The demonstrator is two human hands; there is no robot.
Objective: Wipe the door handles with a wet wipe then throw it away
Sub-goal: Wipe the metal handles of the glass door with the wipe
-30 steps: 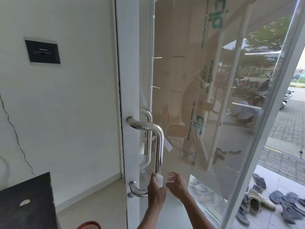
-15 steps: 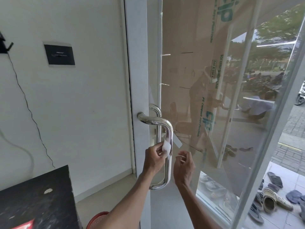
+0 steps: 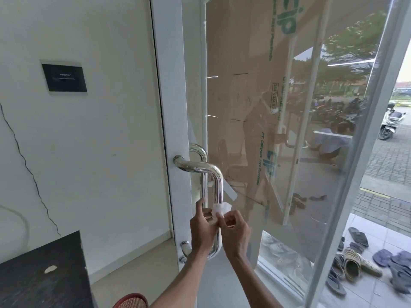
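Setting: white wall [image 3: 100, 141] on your left with a black plaque [image 3: 64, 77] and a thin dark cable [image 3: 29, 170] running down it, glass door [image 3: 289, 130] standing open on your right
Outside: sandals [image 3: 355, 263] scattered on the tiled floor, parked scooter [image 3: 390, 123] far right
Low left: dark bench [image 3: 42, 276] corner; rim of a red basket [image 3: 131, 301] at the bottom edge
Door handle [image 3: 216, 185]: polished steel pull bar on the white door frame [image 3: 173, 107], a second bar [image 3: 201, 165] visible behind it through the glass
Wet wipe [image 3: 221, 207]: white, wrapped around the vertical part of the near handle, about halfway down
Left hand [image 3: 203, 230]: yours, fingers closed on the wipe from the left side, pressing it against the bar
Right hand [image 3: 235, 230]: yours, thumb and fingers pinching the wipe from the right side
Hands together: both touching at the wipe, clamped on it and the bar
Reflection: your figure shows faintly in the glass, details too dim to tell
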